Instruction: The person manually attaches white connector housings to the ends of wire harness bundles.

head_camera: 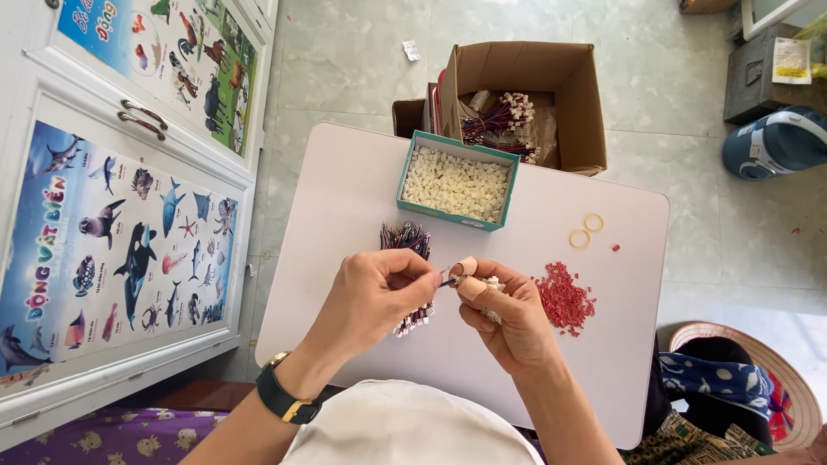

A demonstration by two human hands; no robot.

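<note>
We record the left hand pinching thin dark wires at the fingertips. The right hand is clenched round a small white plastic connector, mostly hidden by its fingers; a tan bandage wraps the thumb. Both meet above the white rectangular table. A bundle of red-and-black wires lies partly covered behind the left hand. Beside the right sits a heap of small red pieces. A teal cardboard box of white connectors stands farther back.

Teal box, white pieces, red bits.
</note>
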